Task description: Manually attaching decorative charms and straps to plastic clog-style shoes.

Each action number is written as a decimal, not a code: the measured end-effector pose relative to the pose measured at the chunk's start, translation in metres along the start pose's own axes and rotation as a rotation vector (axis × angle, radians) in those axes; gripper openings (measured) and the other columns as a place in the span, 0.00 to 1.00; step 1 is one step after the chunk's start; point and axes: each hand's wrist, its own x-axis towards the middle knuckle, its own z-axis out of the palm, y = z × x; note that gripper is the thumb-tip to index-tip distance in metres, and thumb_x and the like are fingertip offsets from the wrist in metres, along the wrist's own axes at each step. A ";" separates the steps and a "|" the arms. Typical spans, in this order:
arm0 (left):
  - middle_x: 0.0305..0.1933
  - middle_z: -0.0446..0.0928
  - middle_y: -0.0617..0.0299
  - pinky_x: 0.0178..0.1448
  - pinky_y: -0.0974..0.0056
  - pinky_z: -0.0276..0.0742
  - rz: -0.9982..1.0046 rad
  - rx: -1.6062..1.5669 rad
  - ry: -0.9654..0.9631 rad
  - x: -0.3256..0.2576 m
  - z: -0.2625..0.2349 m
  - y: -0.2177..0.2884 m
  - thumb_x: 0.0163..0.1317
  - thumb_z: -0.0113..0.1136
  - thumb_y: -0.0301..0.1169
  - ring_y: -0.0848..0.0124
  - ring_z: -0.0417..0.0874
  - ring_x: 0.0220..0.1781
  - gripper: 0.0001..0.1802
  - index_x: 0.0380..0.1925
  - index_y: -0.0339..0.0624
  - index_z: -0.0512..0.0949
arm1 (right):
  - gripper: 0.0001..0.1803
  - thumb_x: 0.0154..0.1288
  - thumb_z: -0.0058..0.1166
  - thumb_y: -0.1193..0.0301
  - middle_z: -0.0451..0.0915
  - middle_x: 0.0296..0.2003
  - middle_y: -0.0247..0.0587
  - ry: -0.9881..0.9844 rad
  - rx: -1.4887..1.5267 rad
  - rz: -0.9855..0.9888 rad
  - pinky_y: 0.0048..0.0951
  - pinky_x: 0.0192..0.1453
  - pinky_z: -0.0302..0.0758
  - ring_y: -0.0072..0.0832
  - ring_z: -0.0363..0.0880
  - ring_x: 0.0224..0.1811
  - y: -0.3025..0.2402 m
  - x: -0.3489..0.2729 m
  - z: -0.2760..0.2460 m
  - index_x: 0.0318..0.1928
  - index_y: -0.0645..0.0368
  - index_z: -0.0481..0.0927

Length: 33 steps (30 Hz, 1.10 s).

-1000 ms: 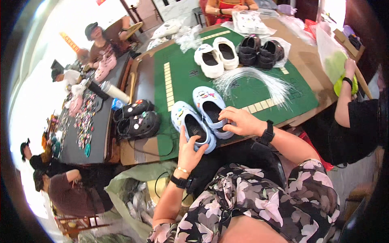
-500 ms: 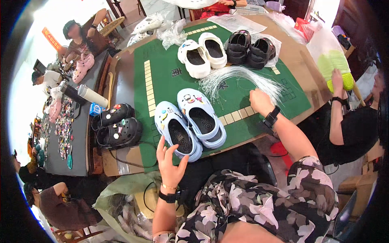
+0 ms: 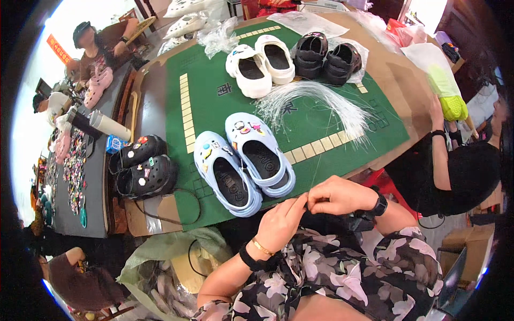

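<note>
Here, left hand (image 3: 282, 222) and right hand (image 3: 337, 195) brought together fingertip to fingertip just below the near desk edge, pinching something too thin to make out between them, perhaps a clear strand. Both wrists banded, forearms rising from a floral-print lap at the lower edge.

Just beyond the hands, a pair of light blue clogs (image 3: 243, 163) studded with small charms, side by side on the green mat (image 3: 209, 115). Farther back, a fan of clear plastic strands (image 3: 316, 104), then white clogs (image 3: 259, 64) and black clogs (image 3: 326, 56). At the left desk edge, a second black pair with charms (image 3: 142, 166).

Brown desk (image 3: 388, 80) bending toward the rim. At right, another person's hand on a yellow-green clog (image 3: 450, 99), half cut off. At far left, a second table strewn with charms (image 3: 72, 176), details too small to read.
</note>
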 end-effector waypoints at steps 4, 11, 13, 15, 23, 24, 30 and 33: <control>0.39 0.82 0.55 0.41 0.61 0.81 0.052 -0.082 0.132 0.009 0.006 0.001 0.52 0.66 0.20 0.59 0.84 0.37 0.16 0.43 0.37 0.81 | 0.05 0.61 0.61 0.73 0.84 0.30 0.41 -0.049 0.075 0.005 0.33 0.37 0.77 0.35 0.84 0.32 -0.003 -0.009 0.002 0.34 0.61 0.80; 0.41 0.82 0.57 0.40 0.62 0.82 0.066 -0.100 0.185 0.024 0.018 -0.004 0.51 0.65 0.19 0.61 0.85 0.38 0.14 0.40 0.38 0.82 | 0.04 0.61 0.61 0.73 0.85 0.28 0.39 -0.006 0.159 -0.014 0.29 0.34 0.77 0.28 0.83 0.27 0.001 -0.010 -0.005 0.34 0.62 0.82; 0.42 0.82 0.59 0.39 0.63 0.82 0.091 -0.077 0.206 0.030 0.023 -0.007 0.51 0.64 0.21 0.63 0.85 0.37 0.15 0.41 0.40 0.82 | 0.04 0.61 0.61 0.73 0.84 0.27 0.38 -0.026 0.193 0.056 0.27 0.32 0.77 0.25 0.82 0.26 0.000 -0.011 -0.012 0.34 0.62 0.82; 0.42 0.82 0.59 0.39 0.63 0.82 0.114 -0.061 0.196 0.034 0.022 -0.007 0.51 0.64 0.21 0.63 0.85 0.37 0.14 0.41 0.40 0.82 | 0.04 0.61 0.60 0.73 0.84 0.27 0.36 -0.030 0.226 0.134 0.26 0.31 0.76 0.23 0.81 0.26 -0.001 -0.013 -0.015 0.33 0.62 0.82; 0.35 0.80 0.57 0.33 0.62 0.78 0.227 -0.027 0.238 0.051 0.033 -0.007 0.44 0.66 0.18 0.62 0.82 0.31 0.10 0.30 0.38 0.82 | 0.09 0.62 0.58 0.69 0.81 0.22 0.34 -0.010 0.292 0.147 0.25 0.25 0.74 0.21 0.78 0.20 0.003 -0.020 -0.018 0.30 0.62 0.82; 0.35 0.80 0.57 0.33 0.62 0.78 0.249 -0.043 0.232 0.052 0.036 -0.006 0.44 0.66 0.18 0.62 0.82 0.31 0.10 0.30 0.38 0.82 | 0.09 0.62 0.58 0.69 0.81 0.22 0.34 0.015 0.286 0.156 0.25 0.25 0.74 0.21 0.78 0.20 0.004 -0.022 -0.019 0.30 0.62 0.82; 0.36 0.79 0.52 0.35 0.61 0.78 0.132 -0.126 0.250 0.060 0.040 0.003 0.45 0.64 0.16 0.57 0.81 0.34 0.09 0.29 0.36 0.80 | 0.13 0.62 0.59 0.66 0.82 0.47 0.41 0.617 -0.286 0.049 0.37 0.49 0.77 0.34 0.81 0.48 0.039 -0.020 -0.033 0.45 0.57 0.82; 0.36 0.79 0.52 0.36 0.61 0.78 0.128 -0.121 0.247 0.058 0.043 0.001 0.45 0.63 0.15 0.58 0.81 0.34 0.09 0.29 0.36 0.80 | 0.21 0.60 0.58 0.67 0.68 0.67 0.40 0.681 -0.866 0.074 0.48 0.66 0.65 0.41 0.63 0.69 0.089 0.002 -0.057 0.56 0.48 0.78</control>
